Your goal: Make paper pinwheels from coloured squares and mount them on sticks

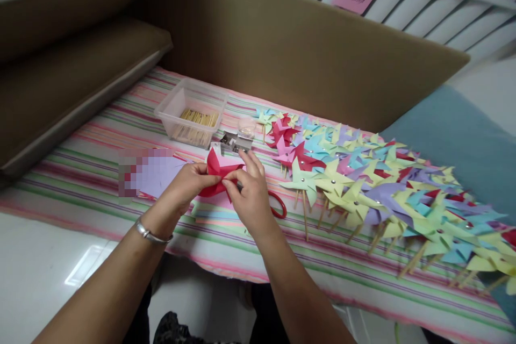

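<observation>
Above striped cloth (133, 226): red paper pinwheel (215, 167), pinched between thumb and fingers by left hand (196, 178) and right hand (248, 189) alike.

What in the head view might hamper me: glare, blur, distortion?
Head view: white glare patch on the glossy floor at lower left; pixelated block over the left end of the purple sheets; wide-angle stretching toward the edges; softly blurred pinwheels at far right; dim brown board.
</observation>
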Tool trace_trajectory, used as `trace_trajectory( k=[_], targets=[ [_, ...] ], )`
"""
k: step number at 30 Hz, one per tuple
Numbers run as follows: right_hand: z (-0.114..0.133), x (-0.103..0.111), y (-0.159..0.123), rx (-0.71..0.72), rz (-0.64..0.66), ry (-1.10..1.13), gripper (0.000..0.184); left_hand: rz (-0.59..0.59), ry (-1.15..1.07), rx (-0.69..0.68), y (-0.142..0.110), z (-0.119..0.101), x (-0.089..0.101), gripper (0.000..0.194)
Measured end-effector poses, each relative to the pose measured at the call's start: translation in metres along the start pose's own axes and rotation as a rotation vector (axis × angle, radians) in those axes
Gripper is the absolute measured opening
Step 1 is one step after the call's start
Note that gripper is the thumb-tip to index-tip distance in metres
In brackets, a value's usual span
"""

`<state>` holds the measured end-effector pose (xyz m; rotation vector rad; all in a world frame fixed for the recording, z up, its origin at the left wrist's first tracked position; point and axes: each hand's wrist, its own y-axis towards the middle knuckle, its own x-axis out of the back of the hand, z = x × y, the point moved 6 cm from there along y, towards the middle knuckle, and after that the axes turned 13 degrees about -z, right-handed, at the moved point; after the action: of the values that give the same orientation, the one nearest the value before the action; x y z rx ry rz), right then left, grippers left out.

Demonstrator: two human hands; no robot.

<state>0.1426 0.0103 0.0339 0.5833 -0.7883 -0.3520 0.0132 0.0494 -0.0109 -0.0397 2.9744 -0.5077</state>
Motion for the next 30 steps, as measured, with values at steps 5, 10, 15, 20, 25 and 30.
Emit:
trace_trajectory(
  k=[5,10,15,20,25,30],
  targets=[
    [-0.003,-0.002,0.0,-0.036,0.017,-0.007,0.005,0.021,0.038,-0.019,0.001,0.0,0.001,0.022],
    [-0.007,-0.004,-0.002,-0.097,0.019,-0.016,0.006,0.032,0.074,-0.033,-0.001,-0.001,-0.001,0.02],
    [-0.004,0.0,0.001,-0.11,0.016,-0.014,0.016,0.006,0.108,-0.065,0.003,0.002,0.0,0.017],
    [-0.002,0.008,0.008,-0.117,0.122,0.043,0.05,0.077,0.251,-0.101,0.0,0.001,-0.004,0.011],
    [-0.015,0.0,0.001,-0.284,0.327,0.15,0.056,0.215,0.352,-0.131,-0.006,0.005,-0.013,0.008],
    [-0.021,-0.006,-0.004,-0.346,0.388,0.221,0.048,0.24,0.398,-0.19,-0.006,0.007,-0.016,0.006]
  ],
)
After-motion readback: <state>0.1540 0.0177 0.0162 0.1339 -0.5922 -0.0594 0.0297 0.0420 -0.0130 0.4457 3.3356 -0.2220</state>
